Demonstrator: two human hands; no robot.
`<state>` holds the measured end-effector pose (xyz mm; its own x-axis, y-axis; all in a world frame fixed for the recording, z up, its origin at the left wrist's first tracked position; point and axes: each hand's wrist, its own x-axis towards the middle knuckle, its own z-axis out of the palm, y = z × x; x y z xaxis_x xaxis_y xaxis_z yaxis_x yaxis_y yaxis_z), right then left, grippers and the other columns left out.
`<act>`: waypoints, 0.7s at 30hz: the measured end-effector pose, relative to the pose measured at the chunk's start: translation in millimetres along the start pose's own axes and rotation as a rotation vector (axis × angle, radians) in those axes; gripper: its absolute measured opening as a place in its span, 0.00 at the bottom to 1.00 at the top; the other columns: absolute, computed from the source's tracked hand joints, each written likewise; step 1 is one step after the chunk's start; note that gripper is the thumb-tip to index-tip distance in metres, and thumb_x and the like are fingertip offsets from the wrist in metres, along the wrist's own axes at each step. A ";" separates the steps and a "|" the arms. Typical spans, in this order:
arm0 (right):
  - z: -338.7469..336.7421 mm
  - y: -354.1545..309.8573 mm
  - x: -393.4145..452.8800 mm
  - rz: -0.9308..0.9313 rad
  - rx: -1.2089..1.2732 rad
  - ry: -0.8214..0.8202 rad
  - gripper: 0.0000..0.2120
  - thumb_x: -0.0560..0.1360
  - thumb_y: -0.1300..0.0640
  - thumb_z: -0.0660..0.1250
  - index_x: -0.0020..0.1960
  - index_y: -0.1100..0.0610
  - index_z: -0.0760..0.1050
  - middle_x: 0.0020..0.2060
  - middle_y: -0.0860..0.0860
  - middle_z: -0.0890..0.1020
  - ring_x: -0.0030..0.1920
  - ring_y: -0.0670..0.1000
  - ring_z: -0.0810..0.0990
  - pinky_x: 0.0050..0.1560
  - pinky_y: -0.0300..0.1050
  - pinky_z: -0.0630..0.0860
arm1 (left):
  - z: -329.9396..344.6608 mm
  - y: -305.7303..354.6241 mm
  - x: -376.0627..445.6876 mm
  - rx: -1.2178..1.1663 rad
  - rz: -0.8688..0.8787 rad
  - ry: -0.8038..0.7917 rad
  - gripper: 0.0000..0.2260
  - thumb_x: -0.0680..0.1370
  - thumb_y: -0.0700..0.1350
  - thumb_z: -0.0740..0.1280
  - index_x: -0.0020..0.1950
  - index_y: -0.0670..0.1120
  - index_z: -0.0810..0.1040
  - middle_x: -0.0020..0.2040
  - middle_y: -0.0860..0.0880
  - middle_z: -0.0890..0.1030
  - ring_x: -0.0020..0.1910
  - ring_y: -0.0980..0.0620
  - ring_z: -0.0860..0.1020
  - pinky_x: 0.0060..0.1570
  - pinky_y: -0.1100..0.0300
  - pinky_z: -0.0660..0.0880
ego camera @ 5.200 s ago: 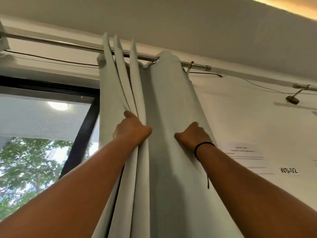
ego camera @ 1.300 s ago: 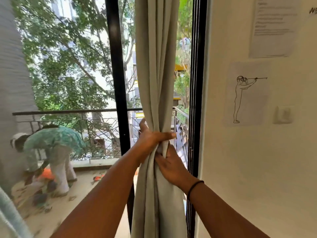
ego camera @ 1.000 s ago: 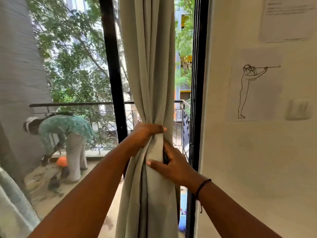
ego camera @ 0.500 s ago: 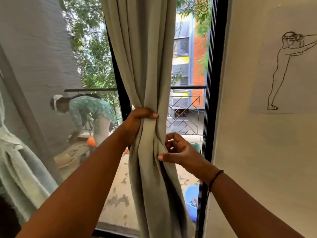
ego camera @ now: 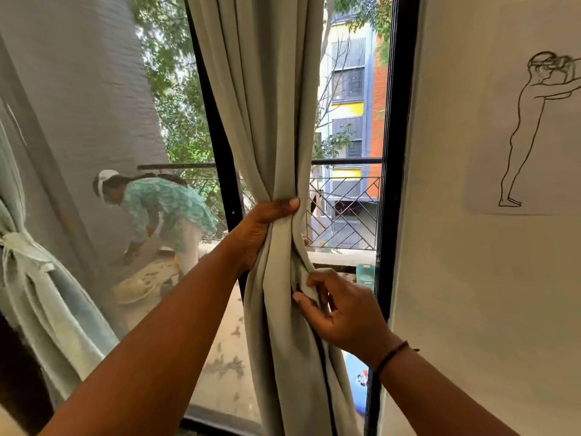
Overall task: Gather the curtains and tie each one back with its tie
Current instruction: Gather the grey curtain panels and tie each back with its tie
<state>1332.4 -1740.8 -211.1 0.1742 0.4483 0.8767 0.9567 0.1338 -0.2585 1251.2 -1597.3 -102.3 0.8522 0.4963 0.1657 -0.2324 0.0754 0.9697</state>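
the gathered curtain (ego camera: 276, 121) hangs before the window frame (ego camera: 394, 152), another curtain (ego camera: 41, 294) far left, a wall drawing (ego camera: 528, 130) right.

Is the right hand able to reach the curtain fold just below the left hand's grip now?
Probably yes. The right hand already touches the curtain just under the left hand, and nothing lies between them.

The plain grey-green fabric curtain (ego camera: 276, 127) hangs against a black metal window frame (ego camera: 394, 152). At the left edge, a pale mint sheer curtain (ego camera: 41, 294) carries a white tie (ego camera: 25, 247). On the cream wall (ego camera: 471, 278) — a black line drawing of a standing figure (ego camera: 531, 130). Outside, a person wears a teal-and-white patterned top (ego camera: 163, 202).
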 end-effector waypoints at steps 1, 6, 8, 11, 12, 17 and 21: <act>0.7 2.1 0.3 0.054 0.015 -0.034 0.13 0.71 0.43 0.69 0.50 0.47 0.71 0.27 0.42 0.69 0.26 0.42 0.68 0.28 0.42 0.72 | 4.2 -0.4 -1.6 0.026 0.015 0.022 0.09 0.67 0.46 0.69 0.43 0.42 0.79 0.30 0.48 0.80 0.27 0.51 0.78 0.38 0.52 0.81; 3.7 -1.0 7.1 0.480 0.649 -0.156 0.06 0.79 0.46 0.59 0.54 0.41 0.72 0.27 0.50 0.75 0.26 0.49 0.74 0.25 0.45 0.71 | 10.6 -7.4 -12.4 0.258 0.093 0.043 0.13 0.63 0.43 0.74 0.46 0.41 0.80 0.35 0.47 0.84 0.33 0.50 0.82 0.34 0.60 0.78; 5.0 -8.4 11.7 0.623 0.843 -0.139 0.08 0.82 0.54 0.56 0.53 0.43 0.72 0.25 0.51 0.73 0.23 0.48 0.72 0.22 0.40 0.67 | 9.1 -12.6 -18.0 0.325 0.081 0.026 0.19 0.61 0.42 0.77 0.49 0.38 0.80 0.41 0.43 0.85 0.39 0.46 0.83 0.39 0.57 0.79; -0.3 -11.1 21.0 0.661 0.893 -0.210 0.07 0.80 0.62 0.60 0.52 0.51 0.73 0.23 0.50 0.72 0.20 0.45 0.68 0.19 0.35 0.64 | 3.9 -22.4 -28.7 0.324 0.085 0.041 0.22 0.59 0.43 0.78 0.50 0.38 0.80 0.42 0.41 0.84 0.40 0.44 0.83 0.42 0.54 0.80; -3.9 -10.7 23.6 0.636 0.905 -0.268 0.06 0.78 0.63 0.63 0.51 0.53 0.73 0.24 0.48 0.74 0.21 0.43 0.68 0.19 0.35 0.64 | 0.5 -25.6 -33.3 0.303 0.084 0.048 0.19 0.60 0.41 0.77 0.48 0.39 0.81 0.41 0.43 0.84 0.39 0.46 0.83 0.40 0.55 0.80; 2.1 -13.1 18.1 0.668 0.851 -0.585 0.05 0.72 0.59 0.69 0.48 0.57 0.80 0.39 0.49 0.84 0.40 0.46 0.81 0.46 0.46 0.80 | -9.9 -36.0 -54.2 0.261 -0.026 0.061 0.27 0.56 0.49 0.76 0.52 0.39 0.80 0.44 0.43 0.83 0.42 0.45 0.82 0.41 0.55 0.78; 5.7 -20.5 13.6 0.732 0.941 -0.615 0.08 0.66 0.57 0.70 0.45 0.58 0.81 0.38 0.48 0.84 0.39 0.46 0.82 0.43 0.39 0.79 | -11.2 -31.8 -65.0 0.111 -0.163 0.043 0.25 0.54 0.47 0.72 0.49 0.38 0.82 0.42 0.40 0.81 0.39 0.44 0.79 0.39 0.56 0.79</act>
<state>1313.8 -1732.5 -196.2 0.2030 0.9664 0.1579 0.1222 0.1350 -0.9833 1198.0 -1622.3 -145.9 0.8532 0.5216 -0.0006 -0.0381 0.0635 0.9973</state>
